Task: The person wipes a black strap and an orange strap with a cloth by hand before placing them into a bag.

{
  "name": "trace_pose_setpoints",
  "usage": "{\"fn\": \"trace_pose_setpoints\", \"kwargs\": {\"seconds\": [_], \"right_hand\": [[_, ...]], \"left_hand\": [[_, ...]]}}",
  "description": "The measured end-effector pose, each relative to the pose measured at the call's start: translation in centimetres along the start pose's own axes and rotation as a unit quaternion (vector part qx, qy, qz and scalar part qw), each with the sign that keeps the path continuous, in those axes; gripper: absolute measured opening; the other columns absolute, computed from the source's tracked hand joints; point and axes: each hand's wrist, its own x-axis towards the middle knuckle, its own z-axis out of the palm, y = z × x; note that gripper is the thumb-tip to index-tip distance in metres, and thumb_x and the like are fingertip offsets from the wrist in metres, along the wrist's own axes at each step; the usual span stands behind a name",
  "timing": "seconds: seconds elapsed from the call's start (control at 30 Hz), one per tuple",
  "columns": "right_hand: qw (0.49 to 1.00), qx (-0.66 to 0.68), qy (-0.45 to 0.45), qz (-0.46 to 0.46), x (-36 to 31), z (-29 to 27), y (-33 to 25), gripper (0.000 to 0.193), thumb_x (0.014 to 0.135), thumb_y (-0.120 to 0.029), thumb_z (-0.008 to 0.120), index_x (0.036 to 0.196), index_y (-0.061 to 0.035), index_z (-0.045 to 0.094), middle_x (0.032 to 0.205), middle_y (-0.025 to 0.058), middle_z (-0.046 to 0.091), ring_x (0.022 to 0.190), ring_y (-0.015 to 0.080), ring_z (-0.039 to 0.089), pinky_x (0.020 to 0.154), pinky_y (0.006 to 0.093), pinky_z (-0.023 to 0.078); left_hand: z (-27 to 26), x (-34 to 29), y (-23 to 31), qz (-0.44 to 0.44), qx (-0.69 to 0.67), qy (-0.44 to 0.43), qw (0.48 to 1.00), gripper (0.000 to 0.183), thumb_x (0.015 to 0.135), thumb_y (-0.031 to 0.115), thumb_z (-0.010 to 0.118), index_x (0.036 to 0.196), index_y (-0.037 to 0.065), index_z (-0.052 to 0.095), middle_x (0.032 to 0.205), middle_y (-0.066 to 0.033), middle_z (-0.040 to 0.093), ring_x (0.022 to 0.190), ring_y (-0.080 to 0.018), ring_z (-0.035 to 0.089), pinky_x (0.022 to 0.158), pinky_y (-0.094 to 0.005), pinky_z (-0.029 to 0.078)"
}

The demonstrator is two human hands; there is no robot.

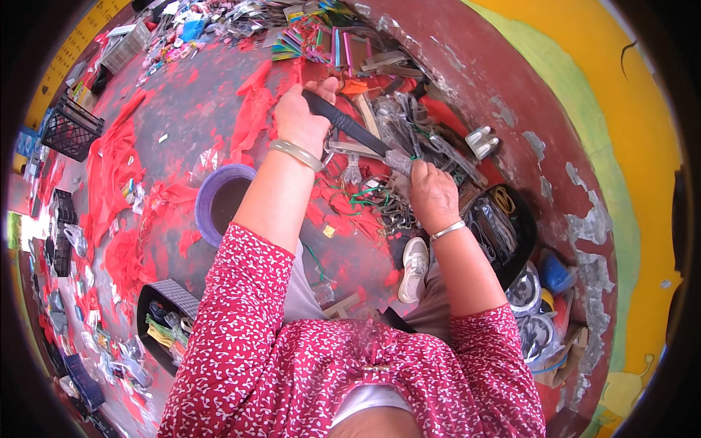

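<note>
Two hands are closed and at work: the left hand (301, 120) grips the upper end of a long black strap (352, 128), held above the littered floor, and the right hand (436, 197) pinches a clear-wrapped bundle (399, 161) at its lower end. Whether they are joined I cannot tell. A black bin (529, 235) already holds wrapped items, yet a loose pile (447, 150) remains, so the handling seems only partly done.

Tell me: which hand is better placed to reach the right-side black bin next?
Likely the right hand, nearer the black bin; the left hand grips the dark strip farther away. Both are occupied.
</note>
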Motion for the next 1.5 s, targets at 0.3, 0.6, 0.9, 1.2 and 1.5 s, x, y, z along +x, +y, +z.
{"fn": "trace_pose_setpoints", "kwargs": {"seconds": [0.3,0.6,0.9,1.2,1.5], "right_hand": [[1.000,0.004,0.002,0.001,-2.7,-0.3,2.7,0.018,0.070,-0.007,0.056,0.085,-0.0049,0.047,0.072,0.0113,0.055,0.068,0.0300,0.057,0.067,0.0386,0.044],[0.986,0.094,0.016,0.139,1.7,-0.8,0.1,0.018,0.077,-0.016,0.055,0.082,-0.0008,0.047,0.071,0.0197,0.059,0.065,0.0376,0.058,0.060,0.0462,0.046],[0.994,0.017,0.096,0.050,5.0,0.5,-3.6,0.011,0.075,-0.013,0.054,0.070,-0.0073,0.046,0.060,0.0094,0.054,0.052,0.0274,0.058,0.052,0.0357,0.046],[0.998,0.032,0.051,0.010,4.5,-0.6,-3.9,0.009,0.073,-0.009,0.053,0.075,-0.0050,0.045,0.065,0.0131,0.056,0.058,0.0305,0.058,0.058,0.0396,0.046],[0.999,0.003,-0.037,0.020,0.2,-2.0,-1.4,0.010,0.072,-0.009,0.053,0.078,-0.0042,0.046,0.069,0.0137,0.057,0.062,0.0313,0.058,0.065,0.0411,0.045]], "left_hand": [[-0.1,0.5,0.7,0.063,0.039,-0.026,0.997,0.034,0.095,0.029,0.029,0.085,0.001,0.046,0.088,-0.0220,0.062,0.084,-0.0323,0.061,0.081,-0.0393,0.044],[-1.5,-0.6,-4.0,-0.152,0.138,-0.218,0.954,0.056,0.085,0.049,0.048,0.106,-0.003,0.048,0.097,-0.0180,0.061,0.096,-0.0293,0.058,0.086,-0.0433,0.046],[0.1,-3.2,-5.1,-0.119,0.059,-0.160,0.978,0.032,0.094,0.027,0.034,0.097,-0.001,0.049,0.091,-0.0198,0.061,0.088,-0.0326,0.058,0.084,-0.0414,0.044],[0.6,-2.0,-3.9,-0.059,0.011,-0.097,0.993,0.030,0.094,0.024,0.033,0.075,0.004,0.045,0.061,-0.0100,0.049,0.060,-0.0257,0.050,0.063,-0.0401,0.045],[0.5,0.5,-2.2,-0.037,-0.003,-0.014,0.999,0.026,0.093,0.020,0.034,0.073,0.005,0.043,0.060,-0.0075,0.047,0.054,-0.0200,0.047,0.056,-0.0367,0.045]]}}
